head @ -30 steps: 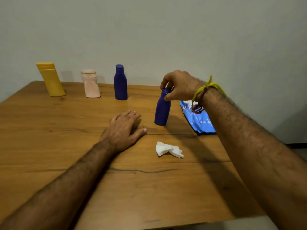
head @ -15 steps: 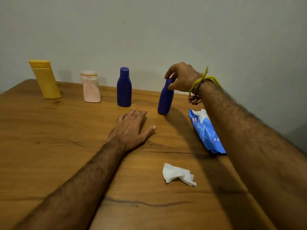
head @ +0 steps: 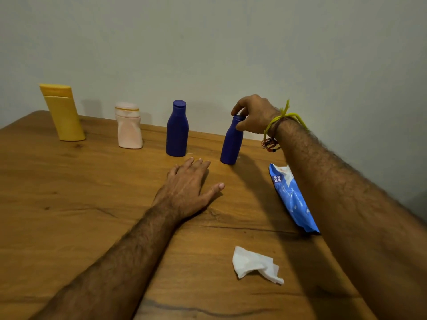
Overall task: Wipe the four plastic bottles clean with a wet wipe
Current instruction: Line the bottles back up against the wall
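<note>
The right hand (head: 253, 114) is pinching the cap of a dark blue plastic bottle (head: 231, 144), tilted at the right end of a row with a second dark blue plastic bottle (head: 177, 130), a pale pink plastic bottle (head: 129, 128) and a yellow plastic bottle (head: 63, 114). The left hand (head: 187, 190) is resting flat, fingers spread, on the brown wooden table (head: 69, 204) against a plain grey wall (head: 208, 42). A crumpled white wet wipe (head: 255, 264) is lying near the front edge, while the right forearm is partly hiding the blue wipe packet (head: 291, 199).
</note>
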